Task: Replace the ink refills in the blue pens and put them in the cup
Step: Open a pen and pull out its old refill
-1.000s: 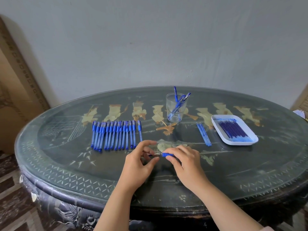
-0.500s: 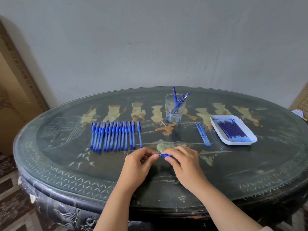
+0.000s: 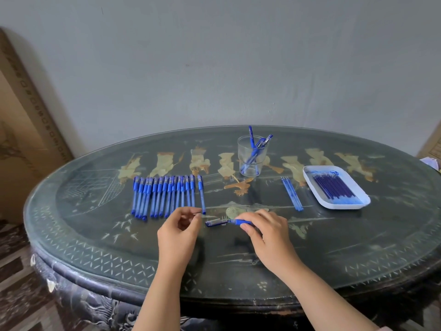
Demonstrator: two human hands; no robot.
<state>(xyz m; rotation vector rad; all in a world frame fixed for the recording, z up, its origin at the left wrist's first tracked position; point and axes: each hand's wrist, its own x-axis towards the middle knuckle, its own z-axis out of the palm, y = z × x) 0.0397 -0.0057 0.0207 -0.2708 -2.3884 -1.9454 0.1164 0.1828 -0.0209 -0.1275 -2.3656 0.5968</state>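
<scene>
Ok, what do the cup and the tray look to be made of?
Cup: clear and glossy, either glass or hard plastic; the look leaves it open. The pens show through its wall. Tray: white, smooth, probably plastic, judging by its thin rounded rim and slight sheen.

Blue pen (image 3: 238,222) horizontal, pinched by right hand (image 3: 269,235), tip toward left hand (image 3: 179,232). Pen row (image 3: 164,197) beyond left hand. Clear cup (image 3: 253,156), few pens inside, beyond both. Loose refills (image 3: 292,193), refill pile (image 3: 334,188) beyond right hand.
</scene>
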